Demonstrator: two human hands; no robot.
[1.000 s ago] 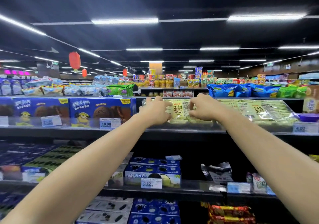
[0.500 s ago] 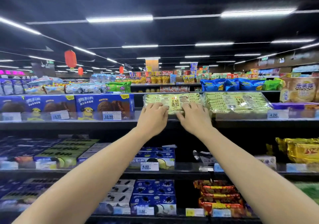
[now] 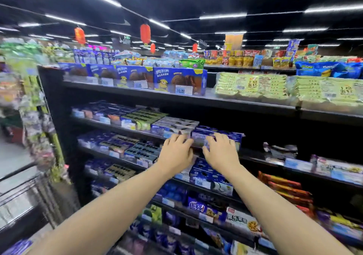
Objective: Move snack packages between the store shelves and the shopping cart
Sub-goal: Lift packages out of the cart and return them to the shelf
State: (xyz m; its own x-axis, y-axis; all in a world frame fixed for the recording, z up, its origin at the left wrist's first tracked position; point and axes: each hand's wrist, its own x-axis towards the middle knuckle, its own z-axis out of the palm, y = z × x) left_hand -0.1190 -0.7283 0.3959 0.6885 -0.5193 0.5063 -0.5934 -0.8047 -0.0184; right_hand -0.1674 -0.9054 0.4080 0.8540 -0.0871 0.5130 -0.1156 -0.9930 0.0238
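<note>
Setting: supermarket aisle, dark ceiling with strip lights, red lanterns (image 3: 145, 33) at 12 o'clock; view blurred toward the left edge.
Cart: wire bars of what looks like the shopping cart (image 3: 21, 195) at 8 o'clock, blurred; contents cannot be made out.
Shelving: black store shelves (image 3: 255, 106), several tiers, price tags on the front lips.
Top tier, left to right: blue cake boxes (image 3: 179, 80) at 11 o'clock, then pale green cake packs (image 3: 250, 85) at 1 o'clock.
Left hand (image 3: 176, 154): fingers spread wide, palm down, holding nothing, fingertips at the second tier's front edge.
Task item: blue cookie box (image 3: 217, 135), second tier, near centre, directly ahead of both hands.
Right hand (image 3: 221, 153): fingers spread wide, empty, tips over the front face of the blue cookie box; actual contact cannot be told through the blur.
Handling (judgement): thin cardboard, light, stiff, smooth faces; likely crushable if squeezed hard. Best held at the two short ends, one hand each, then drawn straight out.
Obstacles: grey cookie boxes (image 3: 174, 124) just beside it at 10 o'clock; shelf lip and tags below; top tier overhead limits lift.
Far right: orange wrapped bars (image 3: 284, 186) at 4 o'clock, well apart.
</note>
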